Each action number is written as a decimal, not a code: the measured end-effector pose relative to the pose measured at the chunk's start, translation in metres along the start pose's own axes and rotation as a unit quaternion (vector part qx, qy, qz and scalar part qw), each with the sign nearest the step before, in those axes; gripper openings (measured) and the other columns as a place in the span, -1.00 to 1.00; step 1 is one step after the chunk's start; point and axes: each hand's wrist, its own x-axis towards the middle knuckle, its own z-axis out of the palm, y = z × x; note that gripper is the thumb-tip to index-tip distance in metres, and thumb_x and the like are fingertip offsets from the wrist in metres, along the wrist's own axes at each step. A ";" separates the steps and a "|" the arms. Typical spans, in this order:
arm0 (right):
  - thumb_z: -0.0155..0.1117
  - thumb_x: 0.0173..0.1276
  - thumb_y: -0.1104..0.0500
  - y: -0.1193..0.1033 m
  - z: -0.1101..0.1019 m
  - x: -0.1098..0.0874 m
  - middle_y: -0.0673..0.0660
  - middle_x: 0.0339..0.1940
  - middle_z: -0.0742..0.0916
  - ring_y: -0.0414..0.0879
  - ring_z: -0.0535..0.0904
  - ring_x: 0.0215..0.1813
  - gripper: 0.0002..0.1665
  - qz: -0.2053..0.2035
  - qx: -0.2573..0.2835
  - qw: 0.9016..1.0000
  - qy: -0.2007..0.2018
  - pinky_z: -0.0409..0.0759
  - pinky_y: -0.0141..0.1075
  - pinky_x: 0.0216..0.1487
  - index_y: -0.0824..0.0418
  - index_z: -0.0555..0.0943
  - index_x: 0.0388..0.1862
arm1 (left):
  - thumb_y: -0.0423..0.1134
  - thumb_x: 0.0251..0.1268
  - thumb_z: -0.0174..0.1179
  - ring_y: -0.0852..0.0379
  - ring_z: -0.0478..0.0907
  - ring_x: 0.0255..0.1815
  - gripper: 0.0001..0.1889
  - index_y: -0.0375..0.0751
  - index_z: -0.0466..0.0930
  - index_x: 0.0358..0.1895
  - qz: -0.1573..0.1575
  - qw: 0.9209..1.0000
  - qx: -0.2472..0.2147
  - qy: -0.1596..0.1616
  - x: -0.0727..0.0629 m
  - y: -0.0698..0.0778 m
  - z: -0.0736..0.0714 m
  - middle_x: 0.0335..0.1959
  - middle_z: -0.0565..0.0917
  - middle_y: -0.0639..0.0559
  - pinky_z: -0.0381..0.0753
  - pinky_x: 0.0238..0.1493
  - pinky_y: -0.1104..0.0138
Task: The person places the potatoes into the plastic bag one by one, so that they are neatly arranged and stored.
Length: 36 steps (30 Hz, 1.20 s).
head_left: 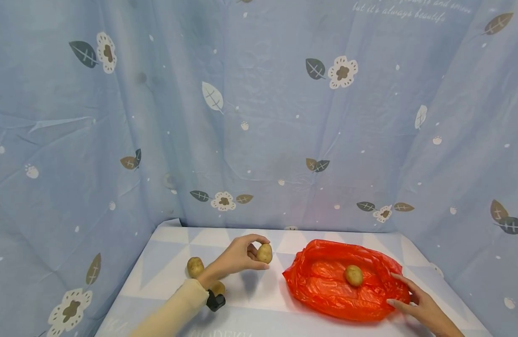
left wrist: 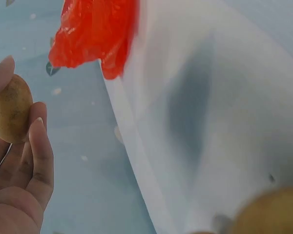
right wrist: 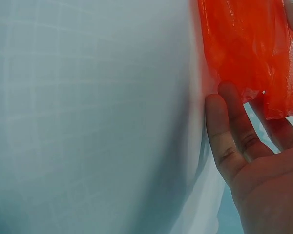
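Observation:
My left hand (head_left: 244,255) pinches a potato (head_left: 265,253) between thumb and fingers, raised above the table left of the red plastic bag (head_left: 326,299). In the left wrist view this potato (left wrist: 12,109) sits between the thumb and the fingertips. The bag lies with its mouth spread wide, and one potato (head_left: 353,275) rests inside. At the bag's right end my right hand (head_left: 423,306) holds its edge, thumb on the near side. The right wrist view has the fingers (right wrist: 222,126) against the red plastic (right wrist: 244,48).
Left of the bag, a potato (head_left: 195,267) lies on the table (head_left: 157,281); another potato (head_left: 217,288) is partly hidden behind the left wrist. A patterned blue curtain (head_left: 275,117) stands behind the table and along both sides.

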 end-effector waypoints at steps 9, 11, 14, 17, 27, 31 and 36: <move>0.42 0.38 -0.17 -0.001 0.000 -0.001 0.61 0.51 0.21 0.38 0.48 0.24 0.13 -0.006 0.003 1.000 0.002 0.69 0.00 0.08 0.30 0.04 0.64 | -0.24 -0.03 0.65 0.13 0.66 -0.28 -0.37 0.01 0.63 0.19 0.042 0.999 -0.005 -0.019 0.018 0.016 0.029 -0.10 0.66 0.19 0.72 -0.21 0.33; 0.42 0.38 -0.17 0.000 0.000 -0.001 0.61 0.51 0.20 0.38 0.48 0.24 0.14 -0.005 0.005 1.000 0.002 0.69 0.00 0.08 0.31 0.04 0.64 | -0.26 -0.02 0.65 0.15 0.67 -0.30 -0.38 -0.03 0.62 0.19 0.049 0.998 -0.014 -0.023 0.021 0.018 0.036 -0.09 0.66 0.18 0.72 -0.22 0.34; 0.43 0.37 -0.16 0.002 0.000 -0.001 0.62 0.50 0.21 0.38 0.49 0.23 0.14 -0.004 0.004 1.000 0.002 0.69 0.00 0.07 0.32 0.05 0.63 | -0.27 0.00 0.64 0.18 0.68 -0.33 -0.37 -0.11 0.61 0.21 0.057 0.998 -0.025 -0.032 0.026 0.022 0.045 -0.10 0.66 0.17 0.72 -0.24 0.35; 0.43 0.37 -0.15 0.005 0.000 0.000 0.61 0.50 0.21 0.39 0.48 0.23 0.12 -0.007 0.014 1.000 0.001 0.70 0.00 0.06 0.32 0.06 0.63 | -0.28 0.02 0.63 0.19 0.68 -0.34 -0.38 -0.12 0.60 0.21 0.059 0.997 -0.034 -0.039 0.031 0.026 0.054 -0.12 0.67 0.16 0.72 -0.26 0.36; 0.43 0.36 -0.18 0.010 0.001 -0.001 0.61 0.50 0.23 0.32 0.52 0.21 0.13 -0.005 0.003 1.000 0.000 0.70 -0.01 0.07 0.32 0.08 0.62 | -0.27 0.01 0.63 0.23 0.67 -0.33 -0.37 -0.10 0.60 0.22 0.060 0.995 -0.062 -0.058 0.044 0.038 0.088 -0.10 0.66 0.16 0.71 -0.23 0.39; 0.43 0.37 -0.17 0.008 0.001 -0.001 0.61 0.52 0.20 0.36 0.49 0.24 0.12 -0.007 0.013 1.000 0.001 0.68 0.02 0.09 0.31 0.07 0.63 | -0.29 0.02 0.63 0.27 0.68 -0.32 -0.36 -0.15 0.60 0.23 0.071 0.993 -0.068 -0.064 0.052 0.044 0.100 -0.04 0.66 0.14 0.71 -0.23 0.39; 0.43 0.38 -0.16 0.005 0.001 -0.001 0.61 0.50 0.22 0.33 0.51 0.22 0.12 -0.005 0.021 1.000 0.003 0.70 0.01 0.05 0.33 0.07 0.63 | -0.27 0.03 0.63 0.28 0.68 -0.31 -0.40 -0.09 0.61 0.19 0.069 0.993 -0.066 -0.065 0.060 0.049 0.111 -0.06 0.65 0.21 0.70 -0.22 0.40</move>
